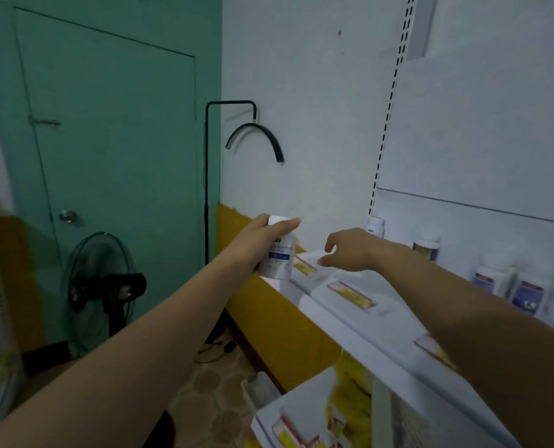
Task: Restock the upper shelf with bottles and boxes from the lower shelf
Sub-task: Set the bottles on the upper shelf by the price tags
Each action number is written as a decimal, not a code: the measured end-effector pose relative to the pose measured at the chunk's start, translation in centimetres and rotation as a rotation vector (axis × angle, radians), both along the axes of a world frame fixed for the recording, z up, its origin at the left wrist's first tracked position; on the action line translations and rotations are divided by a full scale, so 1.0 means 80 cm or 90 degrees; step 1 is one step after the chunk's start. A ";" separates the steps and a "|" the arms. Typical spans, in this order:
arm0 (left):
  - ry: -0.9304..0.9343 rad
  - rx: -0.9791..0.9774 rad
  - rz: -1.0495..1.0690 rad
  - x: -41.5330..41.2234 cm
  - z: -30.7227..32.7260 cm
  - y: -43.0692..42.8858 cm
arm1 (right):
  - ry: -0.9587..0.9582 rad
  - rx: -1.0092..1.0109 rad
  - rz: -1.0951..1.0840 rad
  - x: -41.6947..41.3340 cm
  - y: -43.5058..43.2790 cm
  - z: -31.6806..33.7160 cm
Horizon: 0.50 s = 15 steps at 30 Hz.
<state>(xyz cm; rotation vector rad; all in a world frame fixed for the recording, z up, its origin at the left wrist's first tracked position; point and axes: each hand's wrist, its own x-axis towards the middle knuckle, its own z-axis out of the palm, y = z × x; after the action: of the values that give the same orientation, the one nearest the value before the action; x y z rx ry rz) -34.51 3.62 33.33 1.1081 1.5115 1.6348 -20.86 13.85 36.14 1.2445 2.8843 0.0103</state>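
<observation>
I see the green door (107,140) far to the left of my left hand (256,244), with the standing fan (101,286) below and to the left of that hand. The upper shelf (340,321) runs beneath my right hand (350,250), and its white front edge carries price labels (353,294). My left hand is wrapped round a white bottle (277,257) with a blue label. It holds the bottle roughly upright just off the shelf's left end, near my right hand. My right hand hovers above that end with its fingers loosely bent, holding nothing. Beyond it, several bottles (425,245) stand against the back panel (463,140), their labels too blurred to read.
</observation>
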 end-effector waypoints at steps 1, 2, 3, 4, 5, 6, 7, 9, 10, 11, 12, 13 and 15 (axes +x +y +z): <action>0.001 0.004 -0.004 -0.016 0.007 0.020 | 0.005 -0.001 -0.006 -0.014 0.017 0.004; 0.000 0.013 -0.011 -0.031 0.015 0.039 | 0.014 0.001 -0.011 -0.027 0.035 0.010; 0.000 0.022 -0.020 -0.044 0.021 0.055 | 0.023 0.000 -0.018 -0.038 0.050 0.014; -0.001 0.029 -0.034 -0.057 0.027 0.074 | 0.027 -0.004 -0.031 -0.051 0.067 0.016; 0.001 0.035 -0.049 -0.068 0.030 0.092 | 0.026 -0.007 -0.043 -0.061 0.082 0.017; 0.003 0.037 -0.062 -0.077 0.031 0.107 | 0.021 -0.011 -0.056 -0.072 0.094 0.017; 0.001 0.037 -0.079 -0.090 0.030 0.128 | 0.016 -0.014 -0.073 -0.084 0.108 0.015; -0.004 0.035 -0.112 -0.111 0.027 0.166 | 0.014 -0.014 -0.104 -0.103 0.135 0.011; -0.001 0.032 -0.134 -0.121 0.026 0.186 | 0.019 -0.013 -0.123 -0.112 0.149 0.008; 0.009 0.030 -0.159 -0.129 0.023 0.207 | 0.026 -0.012 -0.144 -0.119 0.163 0.003; 0.019 0.030 -0.188 -0.135 0.020 0.226 | 0.032 -0.009 -0.169 -0.123 0.175 -0.002; 0.025 0.032 -0.220 -0.141 0.017 0.247 | 0.037 -0.005 -0.198 -0.126 0.186 -0.007; 0.024 0.029 -0.293 -0.146 0.012 0.286 | 0.035 -0.006 -0.260 -0.126 0.204 -0.014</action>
<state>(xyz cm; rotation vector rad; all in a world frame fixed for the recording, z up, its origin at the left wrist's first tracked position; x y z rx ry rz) -46.22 26.52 34.29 1.3966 1.1342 1.3381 -30.94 30.15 34.99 1.8295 2.6079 -0.0372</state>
